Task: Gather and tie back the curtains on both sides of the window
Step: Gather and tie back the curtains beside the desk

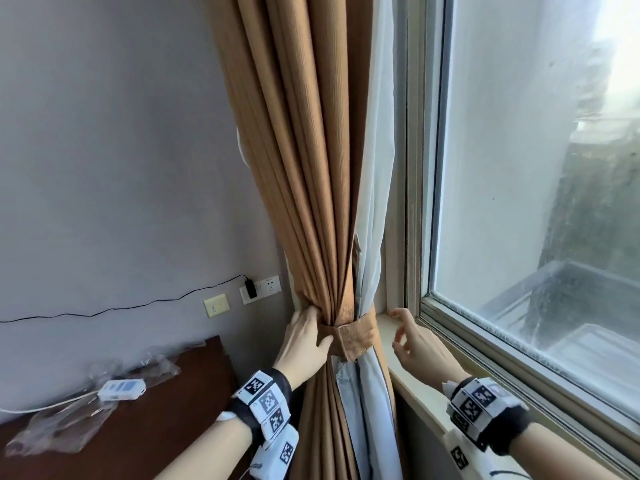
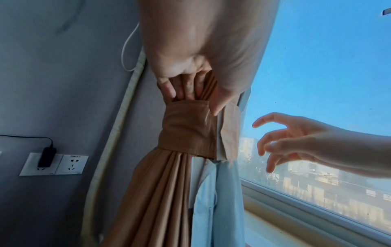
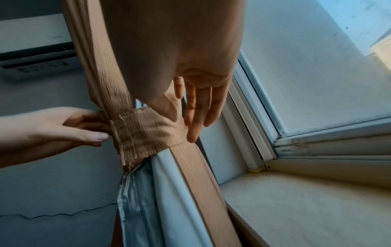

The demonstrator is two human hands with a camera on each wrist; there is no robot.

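A tan curtain (image 1: 311, 168) with a pale lining (image 1: 375, 168) hangs gathered at the window's left side. A matching tie-back band (image 1: 356, 336) (image 2: 188, 128) (image 3: 146, 130) is wrapped round the bundle at sill height. My left hand (image 1: 306, 336) (image 2: 192, 102) (image 3: 84, 128) holds the bundle from the left, fingers round the folds just above the band and thumb on the band's edge. To the right of the band, over the sill, my right hand (image 1: 408, 336) (image 2: 273, 142) (image 3: 194, 113) hovers with relaxed fingers, holding nothing and a little apart from the band.
The window sill (image 1: 415, 382) and window frame (image 1: 419, 202) stand right of the curtain. Lower left is a dark wooden table (image 1: 138, 427) with plastic wrap and a white power strip (image 1: 121, 389). Wall sockets (image 1: 261, 289) carry a black charger and cord. An air conditioner (image 3: 36, 50) hangs high on the wall.
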